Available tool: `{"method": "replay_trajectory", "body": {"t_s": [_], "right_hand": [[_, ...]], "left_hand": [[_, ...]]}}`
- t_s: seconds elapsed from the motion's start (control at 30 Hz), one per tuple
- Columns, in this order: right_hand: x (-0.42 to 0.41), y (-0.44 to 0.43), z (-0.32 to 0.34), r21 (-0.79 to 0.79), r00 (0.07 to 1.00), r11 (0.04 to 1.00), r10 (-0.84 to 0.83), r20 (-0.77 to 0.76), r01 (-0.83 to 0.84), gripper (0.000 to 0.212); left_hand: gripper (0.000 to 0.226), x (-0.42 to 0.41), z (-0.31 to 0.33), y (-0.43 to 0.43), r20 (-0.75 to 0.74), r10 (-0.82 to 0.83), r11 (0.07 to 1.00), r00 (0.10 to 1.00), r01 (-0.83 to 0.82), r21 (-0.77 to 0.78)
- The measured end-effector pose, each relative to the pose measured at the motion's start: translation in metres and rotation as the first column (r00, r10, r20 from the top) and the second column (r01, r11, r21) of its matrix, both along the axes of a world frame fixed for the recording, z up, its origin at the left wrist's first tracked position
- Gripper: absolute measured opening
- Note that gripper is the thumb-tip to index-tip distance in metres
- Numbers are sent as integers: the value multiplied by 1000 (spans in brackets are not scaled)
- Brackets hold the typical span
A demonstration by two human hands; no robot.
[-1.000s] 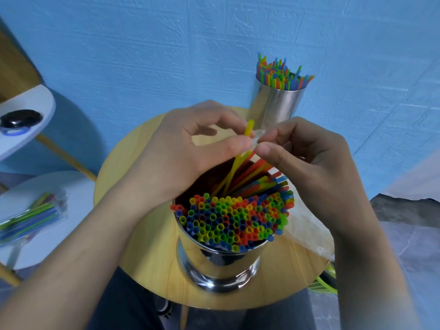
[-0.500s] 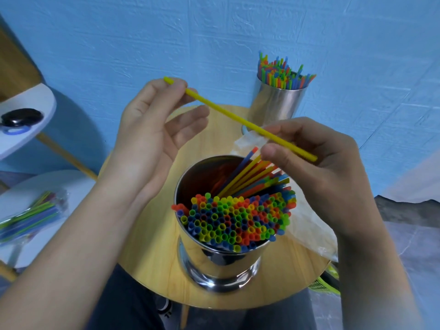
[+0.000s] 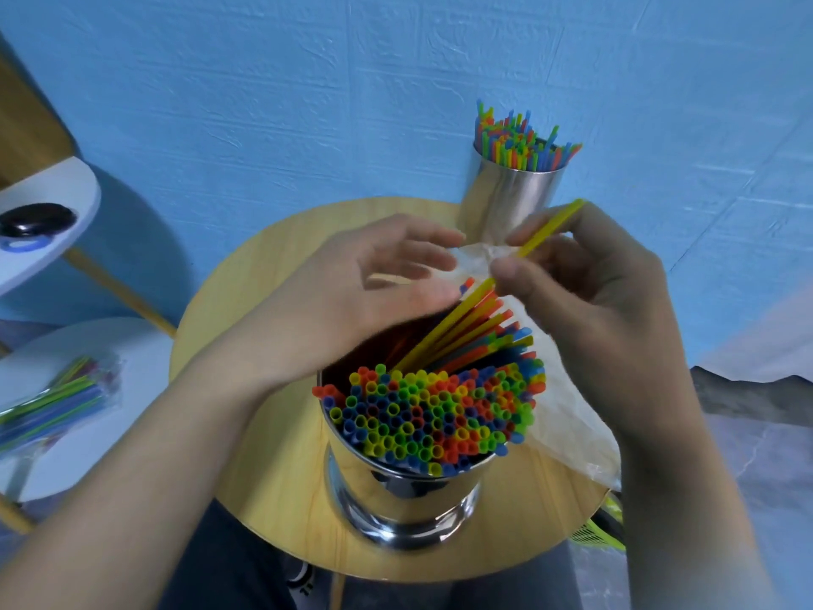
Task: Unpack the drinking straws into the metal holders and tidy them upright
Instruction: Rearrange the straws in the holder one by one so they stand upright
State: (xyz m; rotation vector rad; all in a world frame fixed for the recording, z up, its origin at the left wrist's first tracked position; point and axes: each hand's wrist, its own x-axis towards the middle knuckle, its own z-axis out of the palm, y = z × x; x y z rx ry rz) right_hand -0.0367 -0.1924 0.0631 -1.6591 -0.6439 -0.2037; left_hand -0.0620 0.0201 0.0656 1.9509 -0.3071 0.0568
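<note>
a single head-worn view looks forward and steeply down from close above the round wooden table [image 3: 237, 292]. the near metal holder [image 3: 409, 490] fills the lower centre, and the left hand [image 3: 352, 292] and right hand [image 3: 594, 292] reach in from the near edge. the far holder [image 3: 510, 195] stands by the blue wall [image 3: 308, 103], with a white side table [image 3: 132, 354] at the left.

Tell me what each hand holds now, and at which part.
The right hand pinches a yellow straw at its upper part, below the top end. The left hand holds nothing.
</note>
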Motion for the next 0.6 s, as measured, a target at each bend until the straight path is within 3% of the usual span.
{"method": "replay_trajectory", "body": {"t_s": [0.1, 0.17, 0.33, 0.47, 0.6], "right_hand": [[0, 1, -2, -26, 998, 999, 41, -41, -42, 27], [1, -2, -2, -29, 1000, 999, 18, -19, -18, 23], [5, -17, -5, -164, 999, 986, -44, -30, 39, 8], [6, -35, -2, -306, 993, 949, 42, -109, -74, 10], [5, -43, 0, -343, 983, 929, 93, -157, -142, 11]], "left_hand": [[63, 1, 1, -4, -89, -101, 985, 991, 112, 129], [65, 2, 2, -7, -113, -103, 976, 988, 123, 182], [40, 5, 0, -8, -123, -75, 957, 990, 106, 270], [35, 6, 0, -7, -134, -60, 947, 989, 99, 306], [33, 7, -1, -7, -125, -60, 941, 990, 98, 323]]}}
